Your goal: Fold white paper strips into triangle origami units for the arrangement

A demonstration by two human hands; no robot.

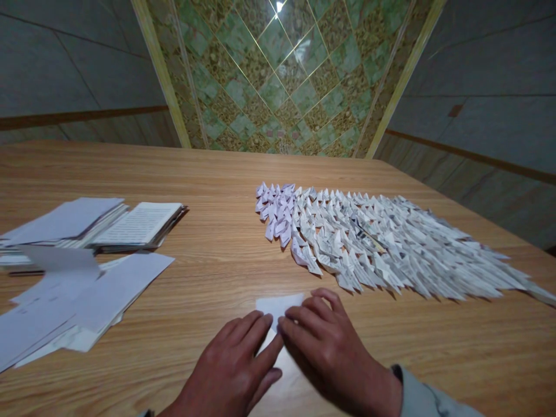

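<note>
A small white sheet of paper [278, 303] lies on the wooden table in front of me, partly covered by my fingers. My left hand [234, 359] presses on its left side, the index finger reaching across to meet the other hand. On the right side, my right hand [334, 339] has bent fingers close together on the paper, with the fingertips of both hands nearly touching. My thumbs and the paper's near part are partly hidden. Beyond my right hand stand rows of folded paper boats, lilac ones [275, 213] at the left and white printed ones [403, 249] stretching right.
On the left, a stack of paper sheets [73, 217] lies beside a printed pile [141, 223]. Loose white sheets [117, 289] spread nearer to me. The wooden table [208, 231] reaches back towards a green tiled wall [278, 75].
</note>
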